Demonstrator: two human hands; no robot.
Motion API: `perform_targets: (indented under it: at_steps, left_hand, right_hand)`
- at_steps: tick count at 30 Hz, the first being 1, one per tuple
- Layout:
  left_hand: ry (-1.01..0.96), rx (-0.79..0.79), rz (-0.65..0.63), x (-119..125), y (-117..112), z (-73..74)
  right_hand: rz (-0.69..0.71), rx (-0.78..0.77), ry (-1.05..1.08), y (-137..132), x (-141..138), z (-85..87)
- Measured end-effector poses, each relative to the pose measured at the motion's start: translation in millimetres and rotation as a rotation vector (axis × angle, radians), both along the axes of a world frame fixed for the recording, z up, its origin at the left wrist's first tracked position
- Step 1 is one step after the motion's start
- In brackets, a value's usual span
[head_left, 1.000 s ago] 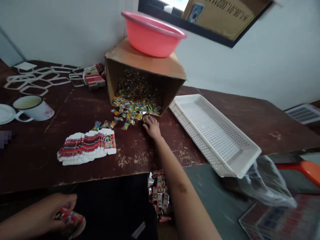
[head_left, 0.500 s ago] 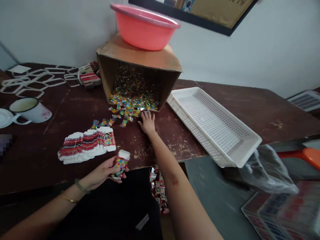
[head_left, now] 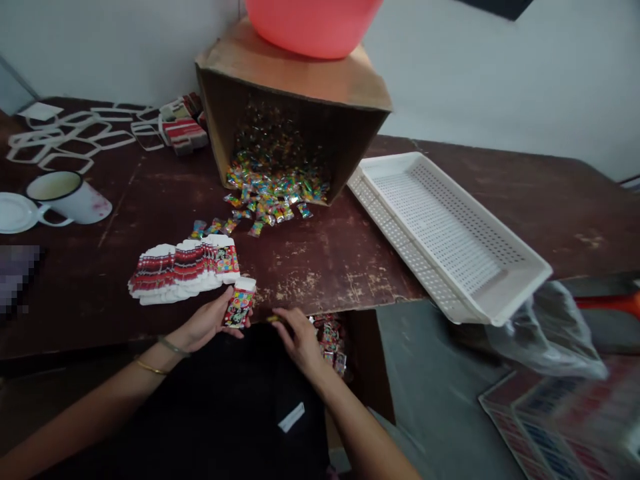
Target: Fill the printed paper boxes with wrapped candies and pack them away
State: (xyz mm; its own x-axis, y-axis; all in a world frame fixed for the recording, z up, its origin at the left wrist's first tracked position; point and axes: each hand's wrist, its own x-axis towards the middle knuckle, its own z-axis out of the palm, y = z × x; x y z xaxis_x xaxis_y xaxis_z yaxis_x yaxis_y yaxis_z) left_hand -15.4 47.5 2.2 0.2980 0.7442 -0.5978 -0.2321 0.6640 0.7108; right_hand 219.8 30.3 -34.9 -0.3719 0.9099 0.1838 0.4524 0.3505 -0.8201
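My left hand (head_left: pixel 213 319) is closed around a small printed candy box (head_left: pixel 241 305), held upright with its white top flap toward the table. To its right, just in front of the table edge, my right hand (head_left: pixel 300 339) pinches a small yellowish wrapped candy (head_left: pixel 273 319), partly hidden by the fingers. A fanned row of flat candy boxes (head_left: pixel 185 270) lies on the table just beyond my left hand. Loose wrapped candies (head_left: pixel 270 212) spill from a cardboard box (head_left: pixel 300 73) lying on its side, its opening toward me.
A pink basin (head_left: pixel 315 27) sits on the cardboard box. At right, a white perforated tray (head_left: pixel 450 233) overhangs the table edge. An enamel mug (head_left: pixel 75 200), white lid (head_left: pixel 17 213) and paper bands (head_left: pixel 75 137) are at left. Below the table edge, a carton holds filled packets (head_left: pixel 333 340).
My right hand has drawn back from the candy pile to near my left hand, now with a candy in its fingertips. The view has tilted down; the left hand still holds the box.
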Motion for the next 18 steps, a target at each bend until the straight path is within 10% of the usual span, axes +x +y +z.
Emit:
perform_targets:
  at_steps: [7, 18]
  left_hand:
    - [0.279, 0.224, -0.089, 20, -12, 2.2]
    - [0.273, 0.182, -0.116, 8, -25, -1.9]
  right_hand:
    - [0.087, -0.058, 0.07, 56, -35, 48.9]
    - [0.35, 0.004, 0.002, 48, -41, 50.0]
